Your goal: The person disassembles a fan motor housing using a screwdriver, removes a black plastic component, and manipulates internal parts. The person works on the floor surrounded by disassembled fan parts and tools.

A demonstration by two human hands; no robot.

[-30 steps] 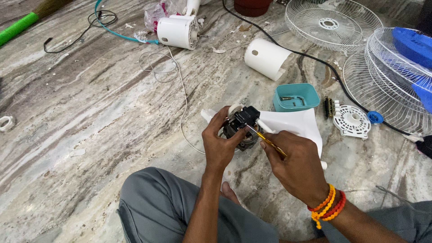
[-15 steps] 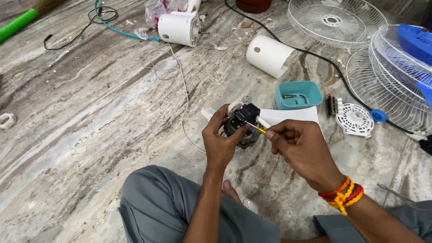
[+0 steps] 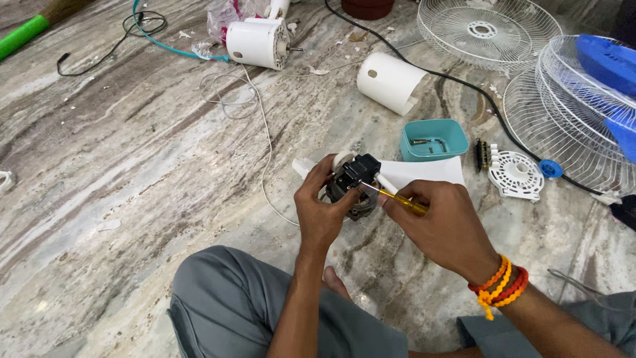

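Observation:
My left hand (image 3: 320, 213) grips a small black fan motor (image 3: 354, 185) just above the marble floor, close to my knee. My right hand (image 3: 445, 225) holds a yellow-handled screwdriver (image 3: 397, 198); its thin metal tip points left into the black block on top of the motor. A sheet of white paper (image 3: 424, 172) lies on the floor behind the motor. Bead bracelets in orange, yellow and red circle my right wrist.
A teal tray (image 3: 434, 140) with small parts sits beyond the paper. A white cylindrical cover (image 3: 389, 82), a white motor housing (image 3: 257, 42), wire fan guards (image 3: 487, 30) (image 3: 573, 126), a blue fan blade (image 3: 606, 63), a white vented disc (image 3: 515, 176) and cables lie around.
My right hand has shifted slightly while working the screwdriver tip at the motor's top. My left hand keeps the same grip on the motor.

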